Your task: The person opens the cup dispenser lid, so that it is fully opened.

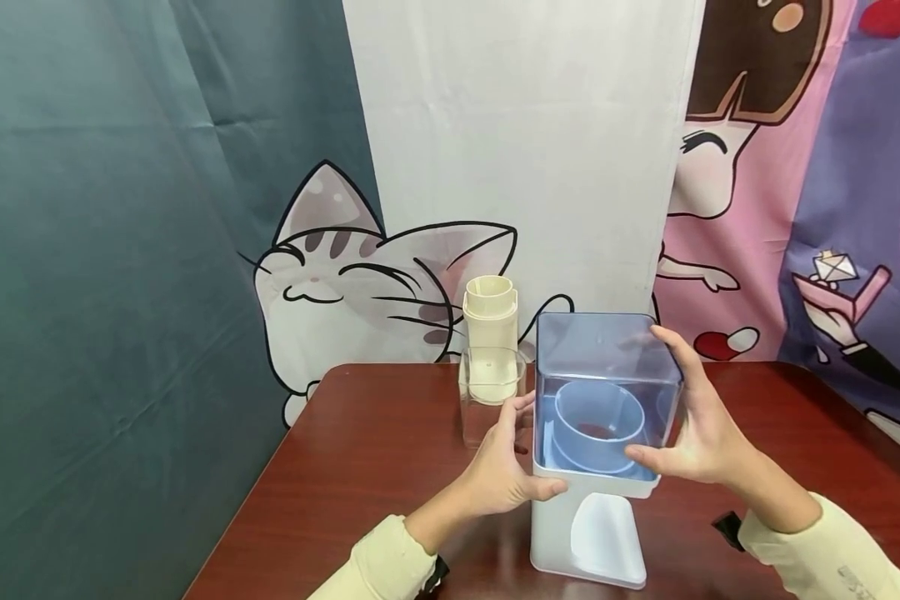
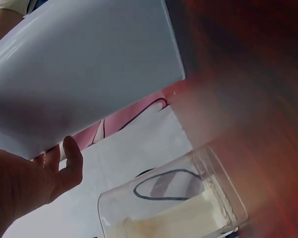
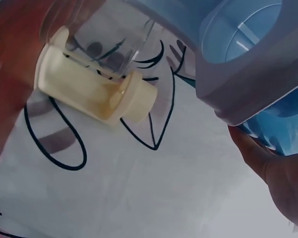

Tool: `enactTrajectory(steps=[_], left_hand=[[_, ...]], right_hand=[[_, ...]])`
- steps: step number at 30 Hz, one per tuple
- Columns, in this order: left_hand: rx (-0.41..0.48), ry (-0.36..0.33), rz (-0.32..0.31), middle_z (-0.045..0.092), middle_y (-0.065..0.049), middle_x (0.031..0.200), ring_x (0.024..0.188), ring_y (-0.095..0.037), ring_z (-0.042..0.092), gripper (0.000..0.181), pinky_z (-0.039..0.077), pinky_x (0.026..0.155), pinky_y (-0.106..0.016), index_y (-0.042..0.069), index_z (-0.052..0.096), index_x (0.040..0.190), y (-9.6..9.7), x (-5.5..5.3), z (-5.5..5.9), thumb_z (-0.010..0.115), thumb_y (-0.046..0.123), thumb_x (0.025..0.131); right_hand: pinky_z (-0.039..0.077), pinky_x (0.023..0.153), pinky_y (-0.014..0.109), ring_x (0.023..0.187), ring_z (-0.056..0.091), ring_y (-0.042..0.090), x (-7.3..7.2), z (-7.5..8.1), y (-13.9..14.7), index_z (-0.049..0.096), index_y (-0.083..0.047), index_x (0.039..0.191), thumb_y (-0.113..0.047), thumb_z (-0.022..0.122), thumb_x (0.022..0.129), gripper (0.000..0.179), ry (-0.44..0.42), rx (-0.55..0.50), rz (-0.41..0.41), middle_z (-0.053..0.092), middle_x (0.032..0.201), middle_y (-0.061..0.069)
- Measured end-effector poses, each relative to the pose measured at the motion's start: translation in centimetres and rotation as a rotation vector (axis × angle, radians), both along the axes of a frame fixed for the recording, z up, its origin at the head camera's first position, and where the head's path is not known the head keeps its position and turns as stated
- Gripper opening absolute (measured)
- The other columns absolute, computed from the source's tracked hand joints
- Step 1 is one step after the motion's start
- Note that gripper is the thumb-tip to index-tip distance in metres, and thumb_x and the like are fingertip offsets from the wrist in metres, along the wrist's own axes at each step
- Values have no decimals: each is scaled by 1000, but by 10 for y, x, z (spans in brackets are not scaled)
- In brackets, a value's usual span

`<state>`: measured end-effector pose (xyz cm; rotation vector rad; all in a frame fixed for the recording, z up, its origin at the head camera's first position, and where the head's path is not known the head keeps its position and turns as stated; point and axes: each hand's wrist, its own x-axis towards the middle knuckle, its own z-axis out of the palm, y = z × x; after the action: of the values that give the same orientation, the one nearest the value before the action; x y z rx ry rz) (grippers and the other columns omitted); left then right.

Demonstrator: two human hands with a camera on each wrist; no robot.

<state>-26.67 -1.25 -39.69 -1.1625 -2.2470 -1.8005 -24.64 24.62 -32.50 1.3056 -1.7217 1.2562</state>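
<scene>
A translucent blue square container (image 1: 607, 346) with a round blue collar (image 1: 596, 450) inside stands over a white base (image 1: 549, 533) with a scooped front tray. My right hand (image 1: 708, 429) grips the container's right side, thumb on the front and fingers spread toward the upper corner. At the lower left, my left hand (image 1: 498, 471) holds the white rim (image 1: 603, 483), thumb in front and fingers behind. In the left wrist view, a smooth white wall (image 2: 94, 64) lies beyond those fingers. Whether rim and base touch is unclear.
Behind my left hand stands a cream dispenser part (image 1: 491, 333), with a clear container (image 1: 471, 417) around its lower part. Both are on the reddish-brown table (image 1: 375, 450). A printed cartoon curtain (image 1: 525, 167) hangs behind the table.
</scene>
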Motion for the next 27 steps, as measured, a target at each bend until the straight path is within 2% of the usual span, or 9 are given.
enactTrajectory(steps=[2, 6, 8, 12, 14, 19, 22, 27], left_hand=[[5, -4, -1, 56, -7, 130, 102, -11, 63, 101, 53, 83, -29, 11, 29, 148, 0, 0, -1, 89, 11, 67], [7, -17, 3, 54, -5, 131, 104, -10, 63, 101, 53, 83, -27, 13, 29, 148, 1, -1, 0, 89, 13, 67], [8, -22, 2, 53, -4, 130, 104, -10, 62, 101, 53, 84, -27, 15, 28, 149, 1, 0, 0, 89, 14, 68], [40, -19, -17, 51, -5, 133, 111, -13, 60, 100, 52, 90, -29, 12, 29, 148, 2, 1, 0, 88, 10, 67], [37, -14, -13, 51, -5, 134, 114, -13, 58, 99, 52, 90, -29, 11, 30, 147, 3, 2, -1, 89, 11, 67], [-15, 5, 37, 50, -6, 136, 120, -14, 53, 101, 52, 87, -32, 12, 29, 148, 2, 2, 2, 90, 17, 67], [-17, -17, 38, 49, -6, 137, 121, -16, 53, 102, 51, 90, -33, 12, 29, 148, 1, 2, 4, 90, 15, 66], [-7, -65, 6, 48, -7, 136, 121, -20, 56, 103, 50, 91, -29, 13, 27, 149, 3, 3, 3, 90, 11, 67]], right_hand=[[43, 97, 21, 121, 48, 22, -2, 0, 0, 19, 15, 144, -24, 93, 65, 116, 29, -2, 5, 42, 142, 15], [43, 96, 21, 121, 48, 22, -5, 2, 2, 18, 10, 147, -20, 93, 64, 116, -3, 8, 18, 42, 142, 15], [45, 96, 20, 119, 52, 21, -5, 2, 3, 16, 9, 148, -15, 93, 64, 117, -44, -1, 38, 43, 141, 17], [52, 90, 25, 112, 63, 23, -4, 3, 5, 15, 5, 153, 6, 84, 65, 112, -198, -92, 125, 48, 136, 21], [53, 89, 26, 111, 63, 23, -4, 4, 5, 15, 6, 153, 9, 83, 62, 113, -220, -119, 134, 49, 135, 21], [47, 93, 20, 118, 53, 22, -3, 7, 6, 17, 10, 149, -3, 93, 55, 122, -131, -57, 25, 47, 140, 15], [48, 93, 20, 119, 51, 23, -3, 8, 5, 17, 10, 149, -1, 92, 54, 122, -135, -46, 16, 46, 142, 15], [49, 91, 20, 119, 50, 23, 1, 8, 5, 18, 9, 149, 4, 89, 51, 121, -155, -65, 19, 46, 141, 14]])
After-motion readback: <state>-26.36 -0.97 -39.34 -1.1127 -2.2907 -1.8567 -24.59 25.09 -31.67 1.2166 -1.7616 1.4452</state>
